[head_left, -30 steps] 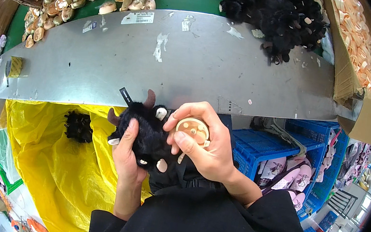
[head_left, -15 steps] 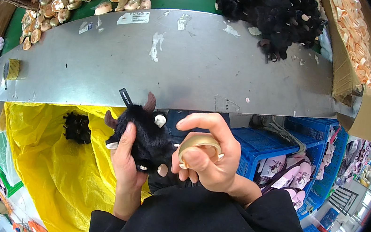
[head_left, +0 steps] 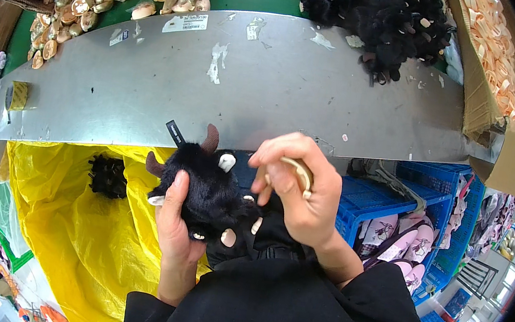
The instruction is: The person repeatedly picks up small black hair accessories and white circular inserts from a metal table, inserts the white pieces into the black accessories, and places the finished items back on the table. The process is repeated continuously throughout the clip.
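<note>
The left hand [head_left: 177, 229] holds the black plush bull [head_left: 210, 194] tight. The right hand [head_left: 303, 190] has pulled the tan face piece [head_left: 299, 170] off the toy, maybe to turn it, pinching it just beside. Behind, the grey counter [head_left: 280, 92] carries more.

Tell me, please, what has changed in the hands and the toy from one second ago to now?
The right hand drew the tan round piece off the black plush toy, to the right, and turned it edge-on in the fingers. The left hand kept its hold of the toy. The metal table, the yellow bag and the blue crates stayed as they were.
</note>
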The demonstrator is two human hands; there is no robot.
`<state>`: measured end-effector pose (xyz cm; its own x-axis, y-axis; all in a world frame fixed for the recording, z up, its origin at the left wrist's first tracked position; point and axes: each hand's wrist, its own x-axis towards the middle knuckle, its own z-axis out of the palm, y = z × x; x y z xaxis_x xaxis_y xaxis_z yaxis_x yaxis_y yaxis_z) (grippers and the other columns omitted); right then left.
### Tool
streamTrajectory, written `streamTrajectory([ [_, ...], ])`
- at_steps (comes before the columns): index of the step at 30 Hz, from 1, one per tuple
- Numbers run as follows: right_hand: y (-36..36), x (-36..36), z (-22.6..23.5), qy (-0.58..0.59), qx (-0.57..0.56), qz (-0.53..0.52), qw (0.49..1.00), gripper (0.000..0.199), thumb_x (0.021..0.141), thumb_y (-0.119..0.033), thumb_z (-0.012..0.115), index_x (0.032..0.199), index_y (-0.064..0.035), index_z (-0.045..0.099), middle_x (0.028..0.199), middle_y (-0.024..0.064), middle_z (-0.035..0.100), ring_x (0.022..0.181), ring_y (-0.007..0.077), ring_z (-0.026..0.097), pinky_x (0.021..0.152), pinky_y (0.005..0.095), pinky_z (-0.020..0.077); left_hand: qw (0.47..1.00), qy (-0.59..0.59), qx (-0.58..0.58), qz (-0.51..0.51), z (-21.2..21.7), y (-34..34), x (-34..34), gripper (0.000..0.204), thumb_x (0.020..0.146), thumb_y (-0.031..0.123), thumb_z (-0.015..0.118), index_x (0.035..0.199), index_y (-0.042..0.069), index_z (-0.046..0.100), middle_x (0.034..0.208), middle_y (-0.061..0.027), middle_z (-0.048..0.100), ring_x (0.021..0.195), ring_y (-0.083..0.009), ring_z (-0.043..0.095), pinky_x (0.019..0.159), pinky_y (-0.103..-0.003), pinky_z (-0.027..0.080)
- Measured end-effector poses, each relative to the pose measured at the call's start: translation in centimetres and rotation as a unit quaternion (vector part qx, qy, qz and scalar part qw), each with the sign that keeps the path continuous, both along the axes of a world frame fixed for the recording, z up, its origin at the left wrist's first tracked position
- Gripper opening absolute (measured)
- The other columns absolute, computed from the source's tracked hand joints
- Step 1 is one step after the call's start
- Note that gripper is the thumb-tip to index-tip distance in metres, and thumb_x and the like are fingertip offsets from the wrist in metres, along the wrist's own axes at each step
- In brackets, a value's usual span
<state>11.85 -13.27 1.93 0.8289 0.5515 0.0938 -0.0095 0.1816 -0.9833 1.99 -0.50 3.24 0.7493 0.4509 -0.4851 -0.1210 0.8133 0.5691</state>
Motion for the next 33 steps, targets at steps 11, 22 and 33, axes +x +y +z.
streamTrajectory([
  [11, 0.7, 0.8, 0.3, 0.143, -0.094, 0.153, 0.973, 0.020, 0.093, -0.016, 0.072, 0.100, 0.0014, 0.063, 0.080, -0.0024, 0.057, 0.071, 0.0015, 0.048, 0.060, 0.0189, 0.0385, 0.996, 0.038, 0.046, -0.061, -0.7, 0.0, -1.6, 0.046, 0.103, 0.016, 0.052, 0.143, -0.004, 0.041, 0.147, -0.0216, 0.049, 0.134, -0.0290, 0.051, 0.114, -0.043, 0.041],
  [22, 0.8, 0.0, 0.2, 0.060, -0.063, 0.100, 0.991, 0.012, 0.094, -0.008, 0.067, 0.098, 0.0030, 0.064, 0.079, 0.0008, 0.057, 0.069, 0.0035, 0.048, 0.060, 0.0203, 0.0379, 0.996, -0.037, 0.086, -0.010, -0.8, -1.6, -1.4, 0.079, 0.087, 0.022, 0.076, 0.148, -0.001, 0.033, 0.151, -0.0204, 0.043, 0.134, -0.0290, 0.048, 0.114, -0.041, 0.039],
  [33, 1.4, 0.1, 0.2, -0.058, -0.046, 0.052, 0.996, 0.007, 0.091, 0.002, 0.066, 0.097, 0.0054, 0.063, 0.081, 0.0062, 0.059, 0.068, 0.0078, 0.051, 0.060, 0.0216, 0.0404, 0.992, -0.030, 0.124, -0.021, -3.2, -1.7, -4.6, 0.068, 0.085, 0.027, 0.074, 0.139, -0.002, 0.045, 0.131, -0.0191, 0.058, 0.121, -0.0323, 0.059, 0.107, -0.045, 0.048],
])
